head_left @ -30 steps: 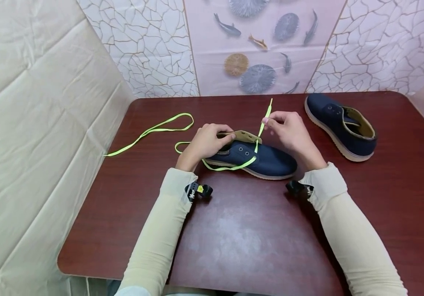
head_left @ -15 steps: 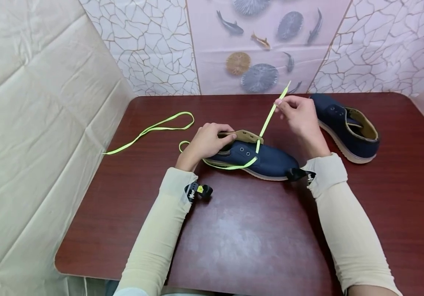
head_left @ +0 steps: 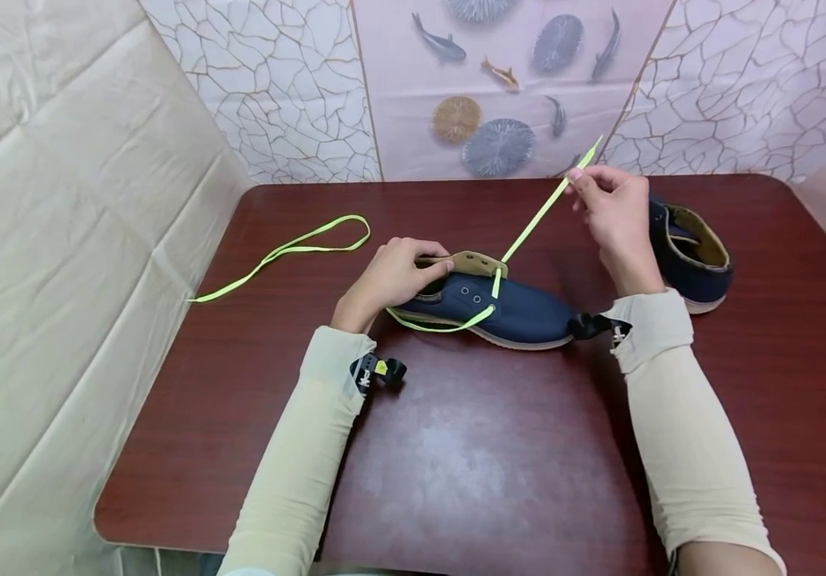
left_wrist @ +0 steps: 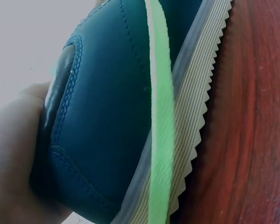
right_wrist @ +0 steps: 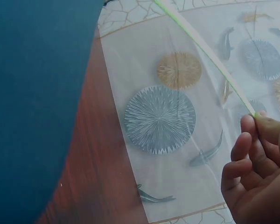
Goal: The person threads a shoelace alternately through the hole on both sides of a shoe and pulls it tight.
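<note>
Brown tabletop (head_left: 456, 480), yellow lace (head_left: 537, 219) in right grip (head_left: 616, 212)

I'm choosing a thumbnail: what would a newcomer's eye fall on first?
Probably the neon-yellow lace, stretched from the navy shoe near the middle up to the right hand, which pinches it near its tip. Next, a loose matching lace lies looped on the table, left of the left hand holding that shoe. Then the second shoe, at the right, partly hidden behind the right hand.
</note>
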### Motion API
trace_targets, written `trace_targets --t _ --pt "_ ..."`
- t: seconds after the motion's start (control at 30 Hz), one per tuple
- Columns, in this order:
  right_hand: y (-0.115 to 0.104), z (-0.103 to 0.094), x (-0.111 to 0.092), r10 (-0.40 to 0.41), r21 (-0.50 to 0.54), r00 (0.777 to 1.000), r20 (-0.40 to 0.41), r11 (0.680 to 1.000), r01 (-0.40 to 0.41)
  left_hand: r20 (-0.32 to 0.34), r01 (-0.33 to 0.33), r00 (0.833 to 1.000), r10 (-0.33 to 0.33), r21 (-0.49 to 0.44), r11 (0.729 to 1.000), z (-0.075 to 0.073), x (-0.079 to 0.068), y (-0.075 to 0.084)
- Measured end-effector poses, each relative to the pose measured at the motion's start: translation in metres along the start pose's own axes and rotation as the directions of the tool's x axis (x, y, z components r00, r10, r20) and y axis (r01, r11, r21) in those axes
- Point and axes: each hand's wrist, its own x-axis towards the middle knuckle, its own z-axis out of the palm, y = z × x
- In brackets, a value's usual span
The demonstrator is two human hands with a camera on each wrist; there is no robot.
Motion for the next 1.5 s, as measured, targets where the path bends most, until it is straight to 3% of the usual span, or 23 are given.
trace_targets --t 0.43,0.77,1.0,1.13,1.27,1.5 --pt "-0.004 -0.009 -0.001 -0.004 0.046 0.998 -0.06 0.999 0.007 0.106 -0.062 0.992 0.065 -0.029 0.998 -0.002 -0.001 0.004" --pt "-0.003 -0.015 0.0 0.001 0.245 0.998 -0.067 0.969 0.015 0.154 -0.031 0.987 0.04 -0.058 0.998 -0.004 -0.005 0.003" --pt "-0.009 -0.014 -0.004 -0.03 0.162 1.0 -0.002 0.986 0.03 0.154 -0.022 0.988 0.033 -0.068 0.997 -0.004 -0.005 0.004" --pt "-0.016 -0.012 -0.007 -0.038 0.165 0.999 0.021 0.986 0.034 0.158 -0.025 0.987 0.036 -0.071 0.997 -0.005 -0.006 0.003" --pt "-0.022 -0.011 -0.008 -0.06 0.186 0.998 -0.018 0.981 0.062 0.163 -0.031 0.986 0.042 -0.075 0.997 -0.008 -0.006 0.003" --pt "-0.026 -0.009 -0.006 -0.162 0.226 0.979 -0.126 0.956 0.187 0.171 -0.056 0.983 0.074 -0.108 0.993 -0.011 -0.004 0.003"
